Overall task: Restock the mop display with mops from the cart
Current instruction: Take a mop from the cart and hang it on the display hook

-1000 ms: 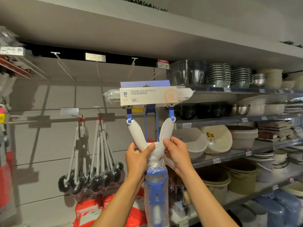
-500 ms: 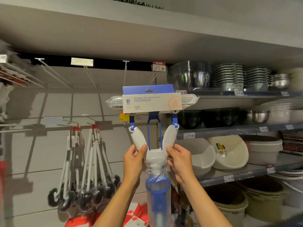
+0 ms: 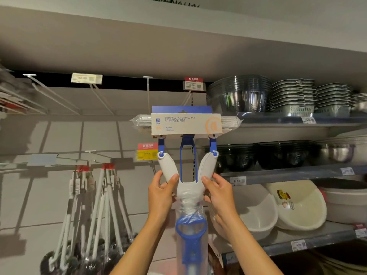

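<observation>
I hold a foldable sponge mop upright in front of the display wall, its head up. It has a white Y-shaped yoke, blue struts and a cardboard label across the sponge. My left hand grips the yoke's left arm. Around the right arm curls my right hand. A bare wire hook juts from the wall just above and left of the mop's blue hang tab. The plastic-wrapped blue handle runs down between my forearms.
Several long-handled brushes hang on hooks at the lower left. More bare hooks and price tags line the top rail. Shelves on the right hold steel bowls, baskets and plastic basins.
The view has shifted left and up, so the shelves slid right in the frame. Both hands keep the same hold; the mop sits slightly lower in view, nearer the middle hook.
</observation>
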